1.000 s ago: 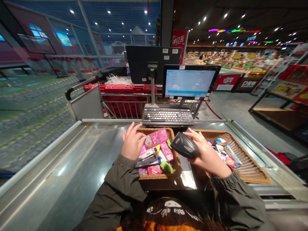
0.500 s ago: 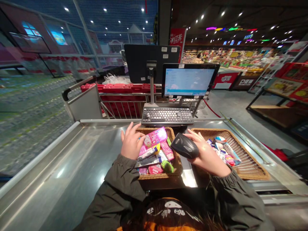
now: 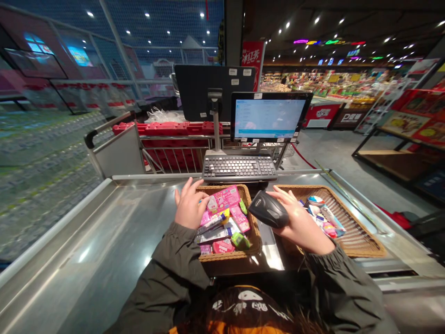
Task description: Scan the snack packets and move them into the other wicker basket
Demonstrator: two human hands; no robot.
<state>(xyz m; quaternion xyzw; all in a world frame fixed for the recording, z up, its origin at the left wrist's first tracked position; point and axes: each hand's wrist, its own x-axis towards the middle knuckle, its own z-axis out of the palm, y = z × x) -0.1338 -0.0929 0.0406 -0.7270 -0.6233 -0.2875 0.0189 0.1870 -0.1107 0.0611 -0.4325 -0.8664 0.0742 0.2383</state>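
My left hand (image 3: 189,205) pinches the left end of a pink packet (image 3: 223,198) with printed lettering, above the left wicker basket (image 3: 256,234). Wrapped round a black barcode scanner (image 3: 268,209) is my right hand (image 3: 301,222), between the two baskets, the scanner's head pointing left toward the packet. Below the packet lie several small packaged goods: a pink pack (image 3: 240,218), a long white-and-blue pack (image 3: 217,233), a red pack (image 3: 223,246) and a green item (image 3: 240,240). The right wicker basket (image 3: 365,241) holds a few white, blue and pink packs (image 3: 327,220), partly hidden by my right hand.
A keyboard (image 3: 239,167) and a lit monitor (image 3: 271,118) stand behind the baskets, beside a second screen (image 3: 212,93) seen from its back. The metal counter (image 3: 135,222) stretches left. Beyond it is a cart (image 3: 177,153).
The bright glare on the pink packet has gone, and its print shows more plainly. My hands have barely moved; the whole view has shifted slightly.
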